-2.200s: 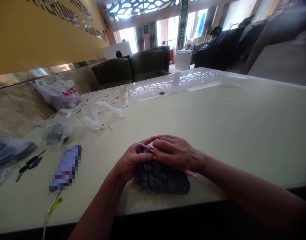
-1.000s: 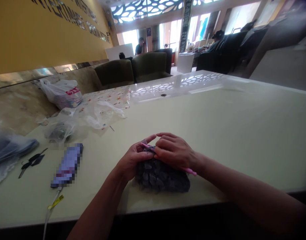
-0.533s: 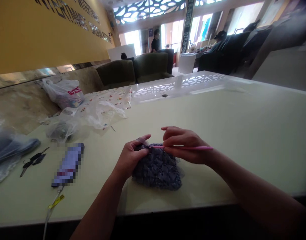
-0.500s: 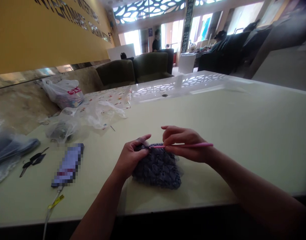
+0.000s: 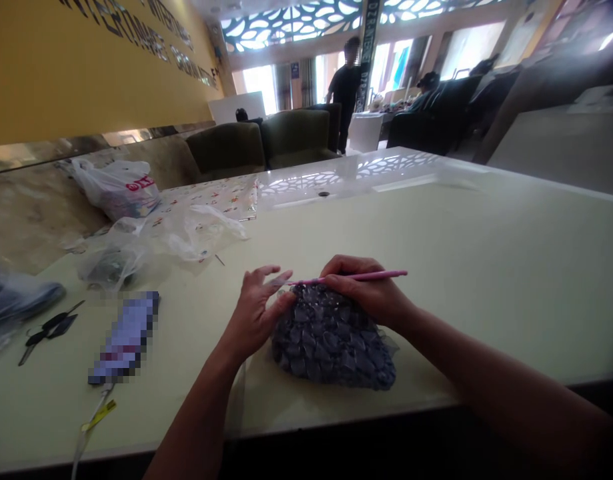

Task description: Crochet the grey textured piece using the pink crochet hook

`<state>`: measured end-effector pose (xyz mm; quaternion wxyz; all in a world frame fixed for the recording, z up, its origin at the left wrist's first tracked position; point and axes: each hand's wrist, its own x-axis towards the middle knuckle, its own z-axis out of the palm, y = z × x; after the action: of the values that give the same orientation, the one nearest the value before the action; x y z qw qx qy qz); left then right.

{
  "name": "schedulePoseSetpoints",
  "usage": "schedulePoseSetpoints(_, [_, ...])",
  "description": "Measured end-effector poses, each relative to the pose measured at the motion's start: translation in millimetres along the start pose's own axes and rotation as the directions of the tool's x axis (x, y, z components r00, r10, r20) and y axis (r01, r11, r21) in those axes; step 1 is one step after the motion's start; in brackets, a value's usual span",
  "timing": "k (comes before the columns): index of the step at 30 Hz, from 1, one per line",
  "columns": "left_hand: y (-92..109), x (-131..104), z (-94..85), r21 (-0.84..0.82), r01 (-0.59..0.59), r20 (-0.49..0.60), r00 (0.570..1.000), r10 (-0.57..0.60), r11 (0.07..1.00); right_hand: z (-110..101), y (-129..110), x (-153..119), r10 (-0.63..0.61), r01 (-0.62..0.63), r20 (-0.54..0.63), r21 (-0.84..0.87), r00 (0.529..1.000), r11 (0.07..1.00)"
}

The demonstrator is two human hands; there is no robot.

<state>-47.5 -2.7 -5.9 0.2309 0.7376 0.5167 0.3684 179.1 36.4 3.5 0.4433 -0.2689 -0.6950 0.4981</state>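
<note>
Grey-blue textured fabric piece (image 5: 331, 340), bunched, rests close to the near edge of the tabletop (image 5: 476, 267), roughly midway along it; its underside is hidden. At the tabletop's left end, a bluish bundle in clear plastic (image 5: 16, 297) is cut off by the border of the view. Keys (image 5: 51, 327) lie just beside it. Next, a white cable (image 5: 81, 440) with a yellow tag (image 5: 100, 415) runs over the near edge, out of sight, from a flat purplish object (image 5: 126, 337) blurred into squares. Beyond that sits a translucent bag (image 5: 116, 263), its dark contents hard to make out; farther back, a white bag with red lettering (image 5: 129, 187) stands by the wall.

The left hand (image 5: 259, 303) has its upper fingers spread and its thumb against the fabric's upper left corner; whether fingers grip from behind cannot be told. A pink stick (image 5: 371, 275) lies along the fabric's upper edge, its left tip, near the left fingertips, too small to read. The right hand (image 5: 371, 297) pinches the stick between thumb and fingers, covering part of it.

Past the far edge stands a person in dark clothing (image 5: 343, 87), face obscured, lower body partly behind chairs.
</note>
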Motion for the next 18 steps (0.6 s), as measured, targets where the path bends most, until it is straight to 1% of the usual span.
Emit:
schedulePoseSetpoints(1, [-2,1,-4.5,0.099,-0.017,-0.037,0.999,0.021,0.995,-3,-2,1,0.013,-0.013,-0.017,0.029,1.000,1.000])
schedulePoseSetpoints(2, [-3,1,-8.1,0.160,-0.013,-0.077,0.997,0.026,0.987,-5,-4,2,0.025,-0.023,-0.029,0.053,0.999,0.998])
schedulePoseSetpoints(3, [-4,1,-10.4,0.180,0.005,-0.123,0.992,0.017,0.984,-6,-6,2,0.030,-0.027,-0.041,0.071,0.999,0.997])
schedulePoseSetpoints(4, [-5,0,-11.1,0.156,0.028,-0.172,0.985,-0.001,0.987,-7,-6,3,0.031,-0.027,-0.053,0.080,0.998,0.996])
schedulePoseSetpoints(5, [-4,0,-10.3,0.081,0.051,-0.212,0.977,-0.033,0.995,-6,-6,3,0.029,-0.024,-0.063,0.077,0.998,0.997])
schedulePoseSetpoints(6, [-3,-1,-8.0,-0.049,0.071,-0.225,0.971,-0.080,0.996,-4,-6,2,0.023,-0.019,-0.070,0.064,0.997,0.998])
schedulePoseSetpoints(7, [-1,-2,-4.4,-0.220,0.094,-0.202,0.969,-0.140,0.971,-1,-5,1,0.014,-0.011,-0.075,0.043,0.997,0.999])
schedulePoseSetpoints(8, [1,-3,0.2,-0.404,0.126,-0.139,0.970,-0.197,0.906,3,-3,0,0.001,0.000,-0.078,0.020,0.997,1.000])
schedulePoseSetpoints(9, [4,-4,5.2,-0.566,0.169,-0.054,0.969,-0.241,0.807,7,0,-2,-0.014,0.013,-0.073,-0.002,0.997,1.000])
schedulePoseSetpoints(10, [7,-4,10.3,-0.682,0.211,0.022,0.963,-0.269,0.701,11,3,-4,-0.028,0.026,-0.062,-0.021,0.998,0.999])
schedulePoseSetpoints(11, [10,-4,14.8,-0.752,0.240,0.071,0.955,-0.287,0.614,15,6,-5,-0.045,0.043,-0.048,-0.035,0.998,0.998])
schedulePoseSetpoints(12, [12,-4,18.6,-0.793,0.256,0.095,0.948,-0.303,0.553,18,9,-7,-0.067,0.065,-0.030,-0.050,0.997,0.997])
schedulePoseSetpoints(14, [17,-5,23.2,-0.826,0.274,0.115,0.937,-0.329,0.492,21,14,-9,-0.139,0.140,0.014,-0.099,0.990,0.985])
schedulePoseSetpoints(16, [19,-6,24.6,-0.828,0.291,0.135,0.933,-0.332,0.479,20,18,-9,-0.234,0.242,0.067,-0.183,0.970,0.953])
schedulePoseSetpoints(18, [21,-6,25.1,-0.813,0.302,0.149,0.935,-0.323,0.498,16,19,-6,-0.316,0.349,0.152,-0.310,0.936,0.884])
